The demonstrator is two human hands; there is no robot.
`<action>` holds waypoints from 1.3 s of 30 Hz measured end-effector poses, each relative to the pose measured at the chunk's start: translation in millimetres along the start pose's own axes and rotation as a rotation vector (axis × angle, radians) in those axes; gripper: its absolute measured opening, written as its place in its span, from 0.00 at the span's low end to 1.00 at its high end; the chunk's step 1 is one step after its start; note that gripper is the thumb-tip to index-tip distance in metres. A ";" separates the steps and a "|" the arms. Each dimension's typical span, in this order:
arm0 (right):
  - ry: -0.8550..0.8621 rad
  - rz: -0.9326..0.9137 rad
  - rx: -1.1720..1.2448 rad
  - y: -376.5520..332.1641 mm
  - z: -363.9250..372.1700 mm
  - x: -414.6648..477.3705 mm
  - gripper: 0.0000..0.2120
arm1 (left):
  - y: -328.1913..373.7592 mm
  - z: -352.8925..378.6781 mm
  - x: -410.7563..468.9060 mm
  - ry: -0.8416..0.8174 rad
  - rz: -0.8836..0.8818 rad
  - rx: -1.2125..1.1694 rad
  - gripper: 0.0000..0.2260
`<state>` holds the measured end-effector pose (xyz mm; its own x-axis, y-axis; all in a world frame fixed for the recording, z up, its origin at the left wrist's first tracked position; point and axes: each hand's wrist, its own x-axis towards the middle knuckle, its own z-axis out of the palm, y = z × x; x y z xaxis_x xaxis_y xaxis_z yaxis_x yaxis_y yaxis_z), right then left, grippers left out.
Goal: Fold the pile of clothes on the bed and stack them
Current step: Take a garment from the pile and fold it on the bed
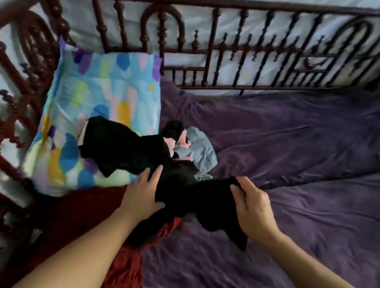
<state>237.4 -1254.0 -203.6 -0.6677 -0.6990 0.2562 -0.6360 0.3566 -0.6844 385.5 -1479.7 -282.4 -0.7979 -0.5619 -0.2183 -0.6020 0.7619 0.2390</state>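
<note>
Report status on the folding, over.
Left hand flat on black garment; right hand pinching its edge. Garment crumpled, unfolded. Grey-blue cloth bunched behind it, red cloth underneath.

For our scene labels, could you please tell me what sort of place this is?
Most likely a bedroom: a purple bedsheet, an ornate dark bed rail and a colourful pillow beside loose clothes.

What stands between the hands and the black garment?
Nothing visible. The left hand rests flat on the black garment, and the right hand grips its upper edge.
</note>
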 end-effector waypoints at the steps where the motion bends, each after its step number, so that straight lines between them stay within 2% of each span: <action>1: 0.007 0.006 0.002 4.1 -19.6 -10.9 0.04 | 26.4 -2.1 6.8 -0.022 0.046 -0.005 0.45; 2: 0.025 0.011 0.007 8.4 -39.0 -22.1 0.03 | 54.0 -1.1 10.8 -0.056 0.092 -0.003 0.41; 5: 0.131 0.031 0.035 19.5 -100.3 -51.8 0.03 | 136.0 19.8 4.2 -0.213 0.253 0.002 0.18; 8: 0.254 0.070 0.090 36.0 -167.9 -72.3 0.05 | 202.6 50.4 -22.0 -0.359 0.317 -0.118 0.09; 9: 0.281 0.092 0.108 45.0 -189.9 -79.0 0.06 | 222.0 61.1 -31.1 -0.401 0.332 -0.157 0.09; 11: 0.321 0.145 0.159 67.4 -229.4 -93.9 0.07 | 260.8 82.2 -47.8 -0.472 0.349 -0.211 0.14; 15: 0.352 0.278 0.332 118.9 -295.5 -130.7 0.08 | 357.4 127.0 -78.4 -0.560 0.256 -0.364 0.37; 17: 0.377 0.318 0.412 142.5 -328.0 -152.0 0.08 | 408.5 148.9 -86.2 -0.536 0.190 -0.471 0.42; 18: 0.391 0.331 0.453 153.6 -345.4 -161.5 0.09 | 434.2 158.8 -87.4 -0.519 0.176 -0.501 0.39; 22: 0.434 0.391 0.576 199.6 -408.9 -194.2 0.09 | 525.0 188.3 -87.2 -0.468 0.155 -0.542 0.16; 26: 0.607 0.485 0.544 259.7 -460.1 -212.1 0.11 | 578.6 193.8 -72.8 -0.461 0.105 -0.638 0.08; 29: 0.797 0.633 0.407 319.7 -496.2 -220.1 0.09 | 590.3 175.6 -42.1 -0.385 0.046 -0.715 0.07; 33: 0.871 0.805 0.174 388.2 -528.1 -218.2 0.07 | 602.8 129.5 10.4 -0.231 0.097 -0.722 0.11; 36: 0.887 0.843 0.063 412.9 -541.0 -194.3 0.09 | 621.1 94.7 49.3 -0.178 0.124 -0.762 0.09; 39: 0.880 0.789 -0.010 418.2 -563.6 -152.7 0.10 | 643.2 58.0 84.8 -0.027 0.108 -0.787 0.10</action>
<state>-144.8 -648.7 -144.3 -0.9116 0.3829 0.1495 0.0714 0.5057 -0.8597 -67.4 -1018.6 -202.1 -0.8583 -0.4819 -0.1765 -0.3753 0.3549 0.8563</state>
